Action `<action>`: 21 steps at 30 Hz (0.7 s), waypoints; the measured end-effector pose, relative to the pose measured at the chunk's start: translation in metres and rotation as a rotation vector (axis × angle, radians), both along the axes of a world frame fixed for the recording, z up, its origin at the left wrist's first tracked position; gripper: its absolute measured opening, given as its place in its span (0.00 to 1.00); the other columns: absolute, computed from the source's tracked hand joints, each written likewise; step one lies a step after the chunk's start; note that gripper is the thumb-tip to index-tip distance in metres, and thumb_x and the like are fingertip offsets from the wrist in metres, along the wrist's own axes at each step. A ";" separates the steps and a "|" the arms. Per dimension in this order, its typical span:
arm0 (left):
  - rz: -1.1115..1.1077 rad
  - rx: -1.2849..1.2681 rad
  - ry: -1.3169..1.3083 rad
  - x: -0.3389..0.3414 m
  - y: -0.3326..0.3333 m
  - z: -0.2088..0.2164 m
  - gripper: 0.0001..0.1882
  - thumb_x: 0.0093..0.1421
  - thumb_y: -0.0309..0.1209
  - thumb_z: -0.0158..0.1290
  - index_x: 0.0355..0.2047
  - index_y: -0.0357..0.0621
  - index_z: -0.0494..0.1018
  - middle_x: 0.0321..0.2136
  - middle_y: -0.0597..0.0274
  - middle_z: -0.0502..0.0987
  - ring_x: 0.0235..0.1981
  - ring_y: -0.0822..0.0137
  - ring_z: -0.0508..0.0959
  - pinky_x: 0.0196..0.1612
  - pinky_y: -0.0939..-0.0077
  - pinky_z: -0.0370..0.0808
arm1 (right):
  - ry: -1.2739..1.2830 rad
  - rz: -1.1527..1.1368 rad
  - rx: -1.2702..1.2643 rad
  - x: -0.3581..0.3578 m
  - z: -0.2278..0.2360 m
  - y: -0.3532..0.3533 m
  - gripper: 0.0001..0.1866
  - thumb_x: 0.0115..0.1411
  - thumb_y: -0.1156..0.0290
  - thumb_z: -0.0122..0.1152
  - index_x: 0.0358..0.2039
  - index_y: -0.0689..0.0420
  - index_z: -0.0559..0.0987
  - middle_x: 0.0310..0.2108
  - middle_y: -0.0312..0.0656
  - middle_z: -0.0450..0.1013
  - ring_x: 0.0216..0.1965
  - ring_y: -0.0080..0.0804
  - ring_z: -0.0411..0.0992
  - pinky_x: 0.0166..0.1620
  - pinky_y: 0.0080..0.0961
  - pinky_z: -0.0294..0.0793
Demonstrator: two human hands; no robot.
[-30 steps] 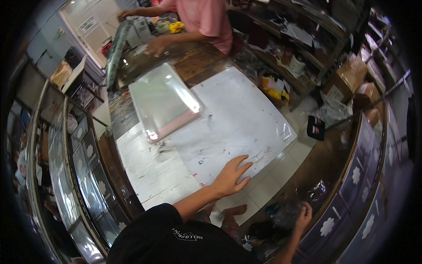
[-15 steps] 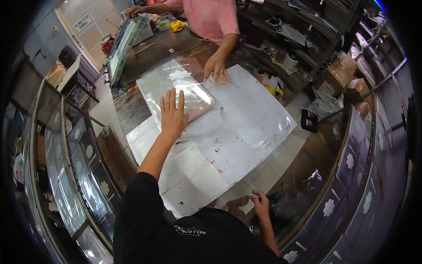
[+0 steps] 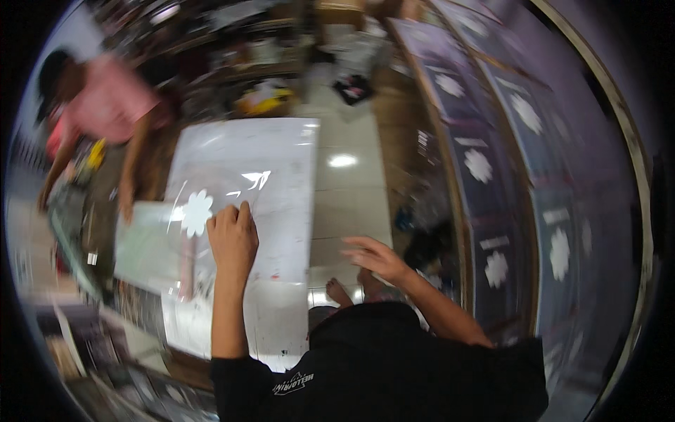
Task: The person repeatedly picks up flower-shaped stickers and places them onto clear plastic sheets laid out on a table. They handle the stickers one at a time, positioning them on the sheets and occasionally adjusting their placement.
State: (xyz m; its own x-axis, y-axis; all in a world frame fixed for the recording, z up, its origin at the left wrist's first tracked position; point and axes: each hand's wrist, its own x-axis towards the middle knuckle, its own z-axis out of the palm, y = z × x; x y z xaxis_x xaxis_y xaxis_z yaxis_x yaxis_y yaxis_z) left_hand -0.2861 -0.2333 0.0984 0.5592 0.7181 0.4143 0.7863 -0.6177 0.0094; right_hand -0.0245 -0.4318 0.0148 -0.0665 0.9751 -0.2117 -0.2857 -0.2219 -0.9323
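My left hand [image 3: 234, 235] is over the white-covered table [image 3: 285, 211], its fingers curled closed on the edge of a clear plastic sheet. A white flower shape [image 3: 197, 213] is printed on this sheet, which bends and catches bright reflections. Partly under it, to the left, lies a stack of clear sheets [image 3: 144, 243]. Off the table's right side, my right hand [image 3: 380, 259] hangs in the air with its fingers stretched out, somewhat blurred, holding nothing.
A co-worker in a pink shirt [image 3: 112, 95] stands at the far left, one arm by the stack. Rack shelves to the right carry sheets [image 3: 478, 165] with white flowers. Between table and rack runs a tiled floor [image 3: 344, 204]. Cluttered shelves [image 3: 246, 60] stand at the back.
The view has swung to the right. My left hand, flat on the stack before, now grips a clear sheet raised partly off it. My right hand has risen and its fingers have opened.
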 end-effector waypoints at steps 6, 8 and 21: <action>-0.419 -0.140 -0.074 0.111 -0.076 -0.016 0.19 0.54 0.30 0.55 0.48 0.41 0.75 0.32 0.61 0.72 0.36 0.60 0.72 0.42 0.60 0.65 | -0.075 -0.110 0.245 -0.002 0.056 0.014 0.29 0.67 0.68 0.57 0.67 0.56 0.63 0.66 0.47 0.59 0.68 0.36 0.58 0.65 0.31 0.61; -0.546 -0.173 -0.103 0.135 -0.093 -0.026 0.20 0.55 0.31 0.54 0.49 0.41 0.75 0.32 0.61 0.71 0.37 0.60 0.72 0.42 0.61 0.65 | -0.172 -0.223 0.286 0.007 0.042 0.005 0.29 0.67 0.67 0.57 0.67 0.57 0.63 0.65 0.46 0.61 0.65 0.34 0.60 0.64 0.30 0.62; -0.768 -0.531 -0.248 0.155 -0.140 -0.029 0.32 0.54 0.39 0.63 0.56 0.36 0.69 0.37 0.54 0.73 0.40 0.55 0.71 0.43 0.60 0.65 | -0.322 -0.691 -0.134 0.113 -0.001 -0.080 0.16 0.69 0.74 0.49 0.55 0.62 0.75 0.47 0.41 0.76 0.48 0.29 0.77 0.49 0.23 0.74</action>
